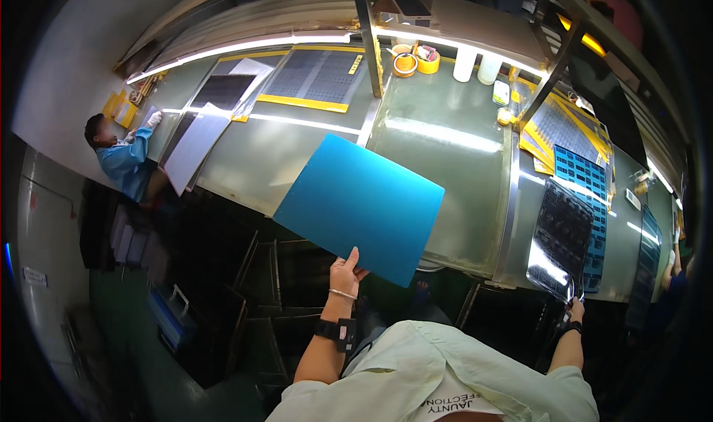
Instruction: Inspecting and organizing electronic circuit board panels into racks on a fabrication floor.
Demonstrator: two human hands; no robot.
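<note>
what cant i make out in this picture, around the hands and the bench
All in the head view:
- Left hand: fingers partly hidden by the blue panel.
- Blue panel's underside: turned away from the camera.
- Right hand: exact grip at the black sheet's lower corner, too small.
- Co-worker's arm at far right: the rest mostly lost in the dark lens rim.

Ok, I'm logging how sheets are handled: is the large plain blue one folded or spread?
Spread: the blue sheet shows one unbroken face and four corners, its near edge in the left hand.
</note>
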